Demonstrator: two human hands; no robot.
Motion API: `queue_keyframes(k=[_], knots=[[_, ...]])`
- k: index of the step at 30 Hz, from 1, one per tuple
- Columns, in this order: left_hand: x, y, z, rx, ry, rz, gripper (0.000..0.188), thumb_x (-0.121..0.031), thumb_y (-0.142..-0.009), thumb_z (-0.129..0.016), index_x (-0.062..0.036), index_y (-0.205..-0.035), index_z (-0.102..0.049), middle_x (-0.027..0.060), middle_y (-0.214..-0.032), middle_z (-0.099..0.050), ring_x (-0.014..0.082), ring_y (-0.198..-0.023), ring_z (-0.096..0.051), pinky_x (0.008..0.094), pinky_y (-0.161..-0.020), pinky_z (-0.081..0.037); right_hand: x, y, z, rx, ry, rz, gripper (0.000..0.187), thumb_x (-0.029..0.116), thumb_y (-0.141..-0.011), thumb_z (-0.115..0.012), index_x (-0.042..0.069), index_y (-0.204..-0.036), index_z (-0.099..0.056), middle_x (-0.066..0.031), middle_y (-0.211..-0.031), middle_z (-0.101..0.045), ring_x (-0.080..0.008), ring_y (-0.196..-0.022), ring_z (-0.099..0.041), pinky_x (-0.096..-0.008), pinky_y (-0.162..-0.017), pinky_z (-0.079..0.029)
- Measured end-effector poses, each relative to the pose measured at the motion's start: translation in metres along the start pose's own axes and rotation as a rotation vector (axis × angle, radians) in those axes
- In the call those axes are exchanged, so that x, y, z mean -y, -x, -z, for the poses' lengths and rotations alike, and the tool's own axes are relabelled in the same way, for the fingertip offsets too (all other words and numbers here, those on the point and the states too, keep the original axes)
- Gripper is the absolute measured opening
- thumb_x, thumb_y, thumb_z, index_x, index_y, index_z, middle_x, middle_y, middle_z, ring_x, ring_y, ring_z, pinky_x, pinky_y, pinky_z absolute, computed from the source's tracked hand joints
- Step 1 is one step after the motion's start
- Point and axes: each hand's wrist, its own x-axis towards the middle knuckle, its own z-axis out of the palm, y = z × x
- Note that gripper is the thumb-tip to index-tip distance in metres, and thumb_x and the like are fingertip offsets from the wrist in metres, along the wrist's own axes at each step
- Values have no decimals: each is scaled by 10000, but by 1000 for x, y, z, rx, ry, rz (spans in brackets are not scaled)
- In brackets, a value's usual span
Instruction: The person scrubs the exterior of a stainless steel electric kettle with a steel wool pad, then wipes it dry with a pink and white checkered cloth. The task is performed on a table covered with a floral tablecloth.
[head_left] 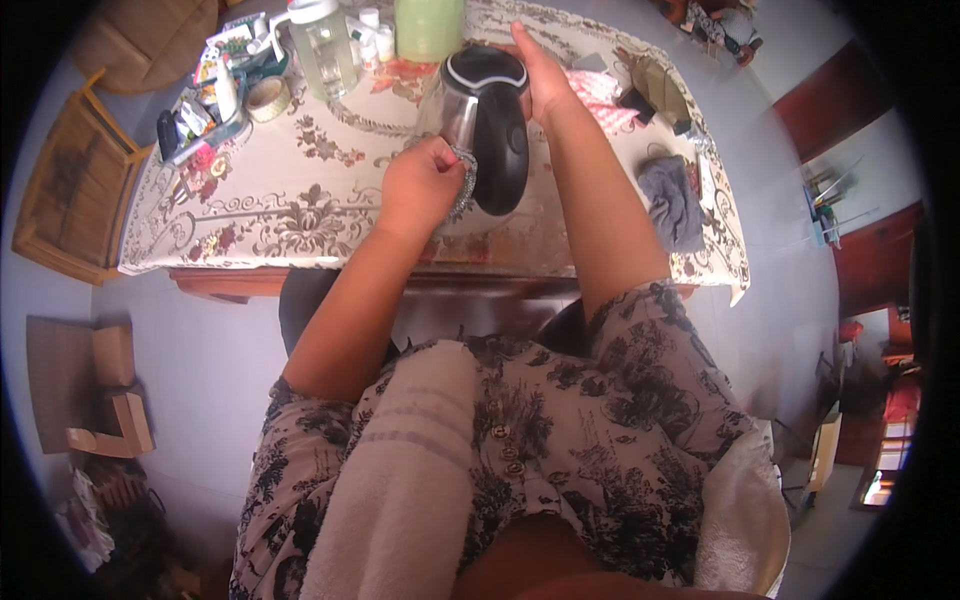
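Observation:
An electric kettle point(463, 108) with a shiny metal body, a black lid with a pale rim and a black handle is over the table, its handle facing me. My right hand point(542, 78) grips its right side, thumb stretched out toward the far side; the other fingers are hidden behind the kettle. Pinched in my left hand point(424, 187) is a grey steel wool scourer point(464, 188), pressed against or close beside the lower left of the metal body. The kettle's base is hidden from this view.
A flowered tablecloth point(320, 200) covers the table. Beyond the kettle stand a clear pitcher point(325, 55) and a green container point(430, 30). A tray of small items point(215, 110) and a tape roll point(267, 99) lie left; a grey cloth point(671, 203) lies right. A wooden chair point(75, 185) stands left.

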Motion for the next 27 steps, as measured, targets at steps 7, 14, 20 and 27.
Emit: queue_keyframes(k=[7,14,20,27], knots=[[28,28,-21,-58,-304,-71,154,-202,-760,-712,-78,-743,-622,102,-721,-653,295,-698,-635,398,-645,-488,-6,-9,1,49,-77,-37,612,555,-974,-360,34,-1130,-640,-83,-923,-705,-210,-773,-673,-358,-685,-560],[28,15,-11,84,-297,280,278,-331,-730,-760,-74,-769,-663,116,-723,-669,288,-685,-651,398,-658,-500,11,21,-22,-96,90,-12,662,618,-895,-500,21,-1151,-629,-93,-1008,-694,-205,-861,-664,-368,-749,-531],[24,17,-12,112,-306,255,286,-325,-695,-774,-69,-787,-685,113,-716,-670,267,-679,-651,379,-657,-499,1,8,-1,-98,3,3,667,586,-883,-563,-13,-1174,-608,-103,-1057,-677,-193,-929,-647,-323,-824,-516],[42,10,-6,83,-87,342,202,-213,-686,-775,-52,-749,-669,73,-677,-653,186,-615,-605,322,-621,-478,6,6,-5,-44,6,0,647,565,-900,-551,-29,-1153,-605,-111,-1056,-675,-188,-935,-650,-320,-846,-527]])
